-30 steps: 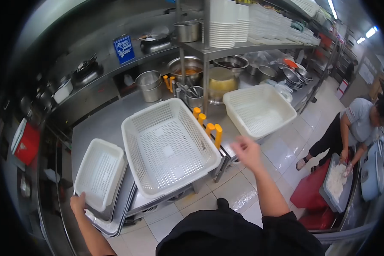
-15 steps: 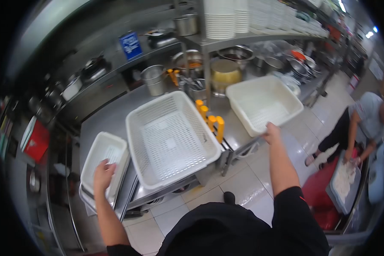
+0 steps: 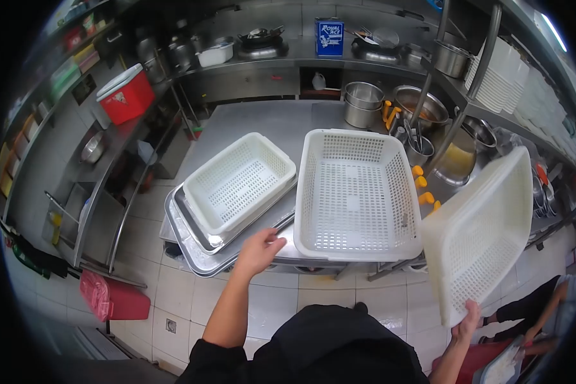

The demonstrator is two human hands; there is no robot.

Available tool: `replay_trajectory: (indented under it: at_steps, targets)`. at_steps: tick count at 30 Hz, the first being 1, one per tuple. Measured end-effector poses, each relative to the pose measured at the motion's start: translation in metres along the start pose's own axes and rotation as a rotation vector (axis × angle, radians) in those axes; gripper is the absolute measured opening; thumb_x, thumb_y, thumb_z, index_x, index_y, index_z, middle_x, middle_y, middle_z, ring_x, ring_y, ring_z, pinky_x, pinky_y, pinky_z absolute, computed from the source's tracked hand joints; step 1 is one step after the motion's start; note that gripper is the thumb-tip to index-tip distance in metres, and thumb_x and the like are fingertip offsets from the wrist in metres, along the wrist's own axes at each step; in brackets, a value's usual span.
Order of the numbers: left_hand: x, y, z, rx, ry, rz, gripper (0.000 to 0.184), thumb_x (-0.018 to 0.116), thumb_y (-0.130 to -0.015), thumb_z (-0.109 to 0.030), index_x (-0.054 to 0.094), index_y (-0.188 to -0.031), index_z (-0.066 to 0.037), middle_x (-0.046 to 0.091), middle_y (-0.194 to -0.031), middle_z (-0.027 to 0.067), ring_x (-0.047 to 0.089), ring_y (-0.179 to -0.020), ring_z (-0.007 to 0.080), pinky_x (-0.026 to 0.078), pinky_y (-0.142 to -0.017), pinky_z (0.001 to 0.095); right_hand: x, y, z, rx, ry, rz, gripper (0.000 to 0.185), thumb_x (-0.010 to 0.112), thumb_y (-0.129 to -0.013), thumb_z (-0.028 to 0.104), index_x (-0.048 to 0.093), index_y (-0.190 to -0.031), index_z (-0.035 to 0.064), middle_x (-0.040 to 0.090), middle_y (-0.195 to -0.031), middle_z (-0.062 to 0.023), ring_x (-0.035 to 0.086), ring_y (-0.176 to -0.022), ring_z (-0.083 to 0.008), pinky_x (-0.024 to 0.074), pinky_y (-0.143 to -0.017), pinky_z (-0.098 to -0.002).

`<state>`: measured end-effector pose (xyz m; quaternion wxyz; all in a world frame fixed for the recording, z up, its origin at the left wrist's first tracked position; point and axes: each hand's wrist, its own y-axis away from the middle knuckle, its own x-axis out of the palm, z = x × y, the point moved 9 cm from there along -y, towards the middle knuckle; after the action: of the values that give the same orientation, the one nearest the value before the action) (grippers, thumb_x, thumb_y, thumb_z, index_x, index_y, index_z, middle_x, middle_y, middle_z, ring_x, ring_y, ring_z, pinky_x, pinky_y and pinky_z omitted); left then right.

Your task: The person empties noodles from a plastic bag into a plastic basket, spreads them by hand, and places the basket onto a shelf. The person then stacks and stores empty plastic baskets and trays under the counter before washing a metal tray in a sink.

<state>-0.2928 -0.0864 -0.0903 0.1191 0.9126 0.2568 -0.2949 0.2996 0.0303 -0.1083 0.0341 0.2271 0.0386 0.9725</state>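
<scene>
My right hand (image 3: 467,322) grips the lower corner of a white perforated plastic basket (image 3: 483,224), which is held tilted on its side at the right. My left hand (image 3: 260,251) holds nothing, its fingers apart, over the front edge of the steel table. Just beyond it, in the middle, a large white perforated basket (image 3: 358,251) sits upright on the table. To the left of that, a smaller white basket (image 3: 237,185) rests on stacked metal trays (image 3: 201,261).
Orange-handled tools (image 3: 421,182), steel pots (image 3: 363,105) and a shelf post (image 3: 483,51) stand at the right. A red cooler box (image 3: 125,96) is on the left counter. At lower right, a co-worker (image 3: 547,310) is beside a tub (image 3: 502,365).
The basket in my right hand has been lifted and turned onto its side. My left hand has moved away from the smaller basket. The camera view has swung to the left.
</scene>
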Motion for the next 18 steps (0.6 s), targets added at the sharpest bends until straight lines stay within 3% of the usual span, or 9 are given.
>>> replay_trajectory:
  at_steps: [5,8,10,11,14,18]
  targets:
    - [-0.073,0.05,0.065,-0.217,0.149,-0.309,0.038,0.069,-0.085,-0.022,0.062,-0.114,0.001,0.068,-0.099,0.0188,0.066,-0.087,0.028,0.052,-0.078,0.0379,0.063,0.016,0.016,-0.025,0.16,0.083,0.055,0.056,-0.079,0.008,0.043,-0.129,-0.0101,0.058,-0.121,-0.0208,0.062,-0.103,-0.0293,0.0522,-0.088,-0.0379]
    - [-0.146,0.08,0.088,-0.122,-0.219,-0.748,0.041,0.069,-0.084,-0.023,0.06,-0.114,0.003,0.066,-0.098,0.0192,0.064,-0.088,0.0317,0.051,-0.079,0.0406,0.135,-0.003,0.017,0.108,0.224,0.234,0.052,0.055,-0.079,0.008,0.045,-0.127,-0.0107,0.061,-0.116,-0.0206,0.064,-0.099,-0.0287,0.0534,-0.085,-0.0369]
    - [-0.169,0.082,0.136,-0.266,-0.38,-0.852,0.05,0.069,-0.082,-0.028,0.057,-0.117,0.006,0.064,-0.099,0.02,0.063,-0.09,0.0341,0.049,-0.081,0.0437,0.183,-0.024,0.011,0.168,0.321,0.336,0.048,0.051,-0.078,0.005,0.048,-0.123,-0.0109,0.063,-0.113,-0.0199,0.065,-0.096,-0.0281,0.0536,-0.083,-0.0361]
    - [-0.173,0.072,0.163,-0.374,-0.325,-0.744,0.06,0.071,-0.079,-0.034,0.055,-0.118,0.009,0.065,-0.097,0.0231,0.063,-0.092,0.0375,0.049,-0.083,0.0453,0.201,-0.036,0.004,0.193,0.361,0.388,0.047,0.05,-0.077,0.004,0.049,-0.122,-0.0108,0.063,-0.113,-0.0199,0.065,-0.096,-0.0277,0.0536,-0.083,-0.0359]
    - [-0.16,0.043,0.205,-0.57,0.081,-0.511,0.057,0.07,-0.076,-0.029,0.056,-0.116,0.008,0.067,-0.094,0.0243,0.068,-0.085,0.0345,0.055,-0.07,0.0398,0.236,-0.092,-0.026,0.267,0.474,0.493,0.046,0.05,-0.077,0.003,0.051,-0.121,-0.0108,0.063,-0.111,-0.0198,0.065,-0.095,-0.0268,0.0529,-0.083,-0.0351]
    - [-0.163,0.023,0.218,-0.607,0.2,-0.584,0.054,0.07,-0.075,-0.028,0.058,-0.113,0.008,0.068,-0.089,0.0208,0.069,-0.071,0.0296,0.056,-0.058,0.0388,0.277,-0.154,-0.064,0.299,0.657,0.63,0.044,0.051,-0.077,0.002,0.054,-0.12,-0.0102,0.063,-0.111,-0.0199,0.065,-0.097,-0.0286,0.0516,-0.085,-0.0363]
